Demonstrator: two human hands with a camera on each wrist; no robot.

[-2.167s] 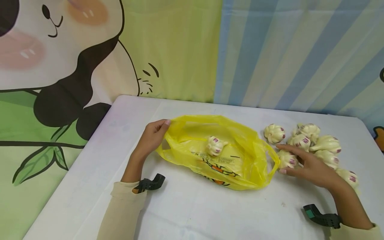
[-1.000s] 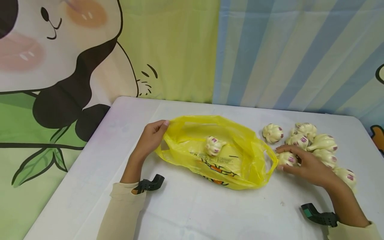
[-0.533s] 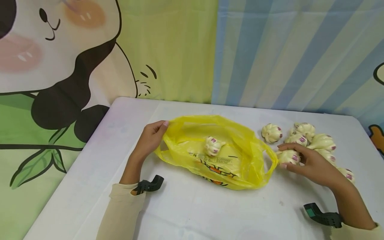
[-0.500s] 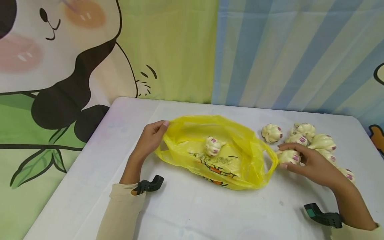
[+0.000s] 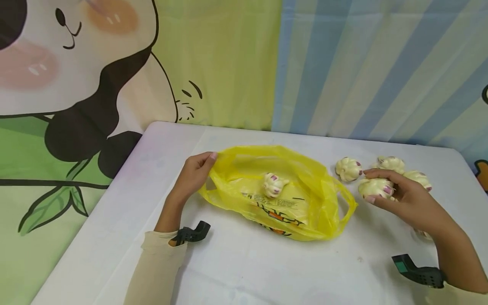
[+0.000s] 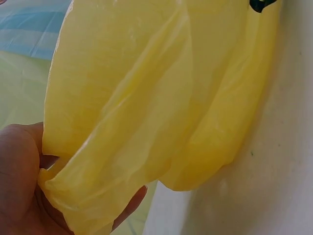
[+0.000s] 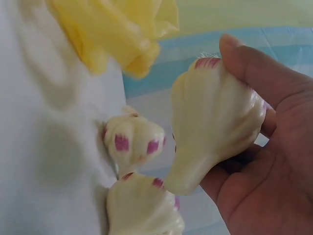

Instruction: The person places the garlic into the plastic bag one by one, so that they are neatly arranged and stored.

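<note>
A yellow plastic bag [image 5: 322,212] lies spread with its mouth facing up, printed with dark text and orange shapes. One garlic bulb [image 5: 273,185] rests inside it. My left hand [image 5: 193,174] pinches the bag's left edge between thumb and fingers; the left wrist view shows the film [image 6: 142,107] bunched in that hand. To the right of the bag, my right hand [image 5: 413,201] grips another garlic bulb [image 5: 375,188], cream with purple marks. In the right wrist view this held bulb [image 7: 215,110] is clear of the table, thumb on one side and fingers behind it.
A loose garlic bulb [image 5: 348,169] sits just right of the bag. Others, such as the garlic bulb [image 5: 391,164] at the back, lie around and partly behind my right hand. The white table [image 5: 236,262] ends at a printed curtain [image 5: 228,63].
My right hand has taken hold of the garlic bulb beside the bag handle and raised it, shifting slightly back and right. The left hand and the bag stay nearly as they were.
</note>
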